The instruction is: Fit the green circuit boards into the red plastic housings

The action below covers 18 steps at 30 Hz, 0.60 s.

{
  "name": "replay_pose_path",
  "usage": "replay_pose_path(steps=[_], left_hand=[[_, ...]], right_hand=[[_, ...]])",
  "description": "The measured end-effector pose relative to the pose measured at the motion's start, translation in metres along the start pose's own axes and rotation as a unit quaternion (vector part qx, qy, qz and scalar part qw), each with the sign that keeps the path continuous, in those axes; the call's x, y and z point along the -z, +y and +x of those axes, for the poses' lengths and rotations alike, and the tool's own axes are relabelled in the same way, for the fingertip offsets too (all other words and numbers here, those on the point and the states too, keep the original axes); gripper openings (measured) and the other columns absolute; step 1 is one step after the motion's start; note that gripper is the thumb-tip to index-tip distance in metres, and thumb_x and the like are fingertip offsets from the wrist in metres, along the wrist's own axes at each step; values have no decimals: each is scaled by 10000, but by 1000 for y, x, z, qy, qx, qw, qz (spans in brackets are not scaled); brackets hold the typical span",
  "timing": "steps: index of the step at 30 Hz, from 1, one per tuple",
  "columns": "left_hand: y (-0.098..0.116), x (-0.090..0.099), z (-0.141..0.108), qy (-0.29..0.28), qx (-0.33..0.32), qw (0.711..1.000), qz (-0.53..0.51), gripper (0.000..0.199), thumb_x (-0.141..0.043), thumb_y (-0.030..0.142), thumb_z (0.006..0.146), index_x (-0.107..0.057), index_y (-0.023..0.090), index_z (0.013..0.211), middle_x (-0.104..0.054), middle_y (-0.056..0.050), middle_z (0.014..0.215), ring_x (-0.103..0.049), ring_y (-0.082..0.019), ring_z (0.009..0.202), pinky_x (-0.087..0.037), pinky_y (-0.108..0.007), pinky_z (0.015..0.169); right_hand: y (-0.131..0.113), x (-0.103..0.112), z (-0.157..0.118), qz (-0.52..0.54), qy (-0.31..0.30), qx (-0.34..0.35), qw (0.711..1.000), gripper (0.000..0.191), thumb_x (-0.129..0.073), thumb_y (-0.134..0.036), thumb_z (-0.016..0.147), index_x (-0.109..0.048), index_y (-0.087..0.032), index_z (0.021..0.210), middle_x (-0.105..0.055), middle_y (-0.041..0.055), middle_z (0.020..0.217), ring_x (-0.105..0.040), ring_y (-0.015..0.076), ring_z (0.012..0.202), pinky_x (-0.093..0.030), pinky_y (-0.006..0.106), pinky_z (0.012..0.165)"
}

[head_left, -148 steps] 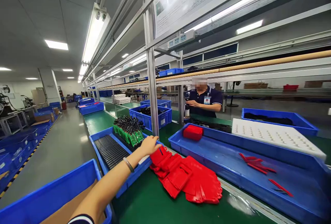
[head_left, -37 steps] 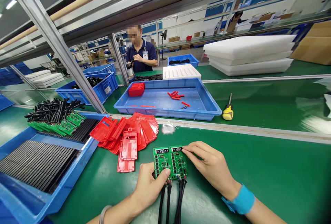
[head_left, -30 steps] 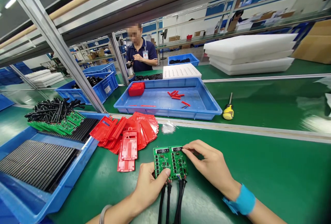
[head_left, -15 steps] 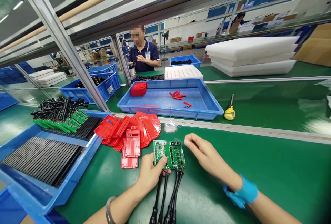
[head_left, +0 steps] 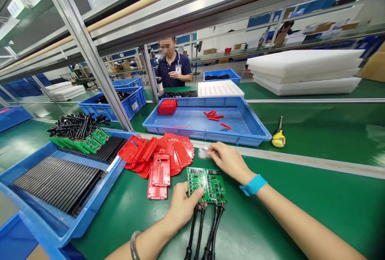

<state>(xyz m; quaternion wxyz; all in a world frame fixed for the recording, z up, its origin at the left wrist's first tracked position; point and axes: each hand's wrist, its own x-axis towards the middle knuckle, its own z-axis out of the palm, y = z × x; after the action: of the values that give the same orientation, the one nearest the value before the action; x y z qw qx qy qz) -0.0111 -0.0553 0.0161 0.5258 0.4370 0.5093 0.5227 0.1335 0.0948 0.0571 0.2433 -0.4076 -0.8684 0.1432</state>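
- The left hand point(head_left: 182, 208) is pinning the boards point(head_left: 206, 179) to the green belt point(head_left: 300, 196), thumb pressed on the near left corner, fingers curled at the edge where the black cables point(head_left: 204, 232) are leaving toward the person.
- The right hand point(head_left: 227, 160) is reaching just beyond the boards, fingertips closing on a small clear bag point(head_left: 202, 153); whether it is gripping it yet I cannot tell.
- The boards are lying flat, side by side, just right of the red covers point(head_left: 159, 158).
- Judged step: fetching a small item from the bag while the boards are being held still.
- The next move is calling for a fine pinch at the bag and a steady left hand, so the boards are not sliding.
- Beyond the boards, a blue tray point(head_left: 255, 132) is sitting with a screwdriver point(head_left: 278, 136) to its right.
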Motion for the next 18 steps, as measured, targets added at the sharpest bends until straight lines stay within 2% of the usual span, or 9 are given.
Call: replay_pose_path(steps=[3,6,9,13,18], left_hand=[[0,0,1,2,-8,1000,-3,464,-638,561,776,-608,98,776,-615,-40,648,-560,-128,548,-440,-226,512],[2,-1,2,8,-4,1000,-2,473,-643,577,763,-608,105,770,-608,-34,634,-567,-135,544,-451,-231,512],[3,-1,2,16,-3,1000,2,488,-648,588,751,-617,102,778,-612,-37,634,-575,-142,544,-460,-236,513],[0,0,2,22,-15,999,19,483,-632,583,768,-625,100,784,-626,-45,653,-578,-144,546,-465,-239,519],[-5,1,1,32,-25,997,71,457,-587,560,813,-639,106,828,-649,-53,695,-618,-174,611,-484,-248,555]], right_hand=[[-21,6,-17,67,-27,58,996,99,-563,-213,901,-649,-197,854,-631,-2,779,-576,143,648,-451,232,589],[-33,3,-32,90,-26,84,992,101,-586,-233,890,-681,-205,870,-640,11,816,-589,154,680,-474,260,624],[-36,-5,-41,63,14,107,992,219,-492,-247,946,-690,-189,873,-636,42,829,-606,187,740,-479,303,658],[-35,-11,-48,-12,81,143,986,355,-389,-310,1002,-698,-176,892,-627,54,793,-602,184,705,-464,295,602],[-34,-15,-51,-26,128,158,979,380,-397,-329,1009,-694,-165,837,-620,50,767,-591,172,687,-447,283,598]])
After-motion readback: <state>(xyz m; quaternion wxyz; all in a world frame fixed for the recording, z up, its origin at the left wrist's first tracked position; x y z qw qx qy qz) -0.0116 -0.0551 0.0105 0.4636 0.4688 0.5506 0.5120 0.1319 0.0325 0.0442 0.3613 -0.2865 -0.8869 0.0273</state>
